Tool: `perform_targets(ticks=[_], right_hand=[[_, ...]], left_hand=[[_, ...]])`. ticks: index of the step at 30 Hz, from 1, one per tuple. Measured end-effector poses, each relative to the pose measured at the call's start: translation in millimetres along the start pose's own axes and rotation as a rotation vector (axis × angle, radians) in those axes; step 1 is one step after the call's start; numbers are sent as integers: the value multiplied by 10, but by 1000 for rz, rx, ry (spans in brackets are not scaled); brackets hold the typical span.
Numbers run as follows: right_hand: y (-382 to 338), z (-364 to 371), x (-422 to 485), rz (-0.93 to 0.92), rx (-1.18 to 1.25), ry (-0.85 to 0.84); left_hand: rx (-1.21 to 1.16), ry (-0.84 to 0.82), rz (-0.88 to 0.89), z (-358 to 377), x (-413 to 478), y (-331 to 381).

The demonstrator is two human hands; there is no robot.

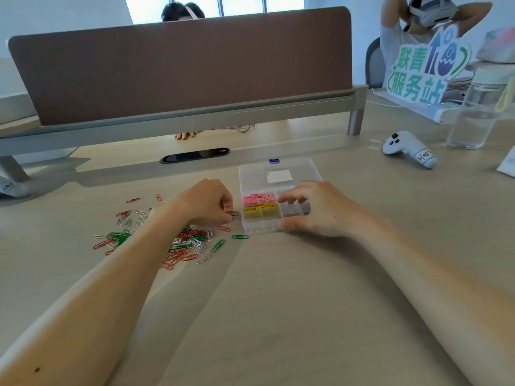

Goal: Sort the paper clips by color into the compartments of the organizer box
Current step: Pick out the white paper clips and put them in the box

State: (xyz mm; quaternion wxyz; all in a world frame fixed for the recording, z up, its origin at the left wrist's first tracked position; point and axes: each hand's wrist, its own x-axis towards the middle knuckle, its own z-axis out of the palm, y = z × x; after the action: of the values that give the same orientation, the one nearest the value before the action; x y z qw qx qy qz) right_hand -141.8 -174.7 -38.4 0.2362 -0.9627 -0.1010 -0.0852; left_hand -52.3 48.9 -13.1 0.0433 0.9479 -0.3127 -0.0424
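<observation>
- Hands and box: the left hand (pixel 206 201) is curled, thumb and fingertips pinching a few pinched clips (pixel 234 214) just beside the left wall of the organizer box (pixel 260 227). Their colour looks greyish but is hard to tell.
- The right hand (pixel 315 210) lies loosely spread over the box's right side, thumb at the near wall and fingers arched above the right-hand compartments. Whether the fingertips touch the dividers cannot be told.
- Contents: pink clips (pixel 256 199) fill a rear left compartment and yellow clips (pixel 260 211) sit just in front of them. The nearest left compartment appears bare, and the clear lid (pixel 278 169) lies open behind.
- Unsorted stock: the loose pile (pixel 184 240) of red, green and white or silver clips lies on the table (pixel 278 288) to the left of the box, partly under the left forearm. A stray green clip (pixel 240 237) lies near the box's front corner.
- Step in hand, as judged: carrying the pinched bunch over the left wall into a compartment of its own colour.
- To do it well: check that the bunch is one colour before release. Lift it clear of the wall and let go low — so nothing bounces into the pink or yellow.
- Right hand's part: brace the light box, and shift the fingers off the target compartment.
</observation>
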Motion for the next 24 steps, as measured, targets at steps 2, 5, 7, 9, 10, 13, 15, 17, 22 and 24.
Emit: perform_targets(ticks=[2,5,7,9,10,13,15,17,22,24], right_hand=[[3,10,9,3,0,5],[2,24,18,19,1,15],[-8,33,26,24,0,23],[-16,41,30,24,-2,31],[-17,46,33,24,-2,32],[-22,54,41,19,5,25],[-24,54,47,12,-1,20],[-25,55,54,8,-4,24],[-13,65,70,14,-6,26],[-14,60,71,18,3,25]], left_hand=[[-11,16,-1,-10,-8,-10],[-55,75,-7,-86,-29,-27],[-120,136,31,-134,-42,32],[-162,170,95,-127,-42,166],[-163,180,117,-93,-31,237],[-137,202,141,46,41,363],[-137,195,144,87,72,373],[-142,197,148,77,74,364],[-204,204,148,18,43,349],[-216,224,149,2,38,337]])
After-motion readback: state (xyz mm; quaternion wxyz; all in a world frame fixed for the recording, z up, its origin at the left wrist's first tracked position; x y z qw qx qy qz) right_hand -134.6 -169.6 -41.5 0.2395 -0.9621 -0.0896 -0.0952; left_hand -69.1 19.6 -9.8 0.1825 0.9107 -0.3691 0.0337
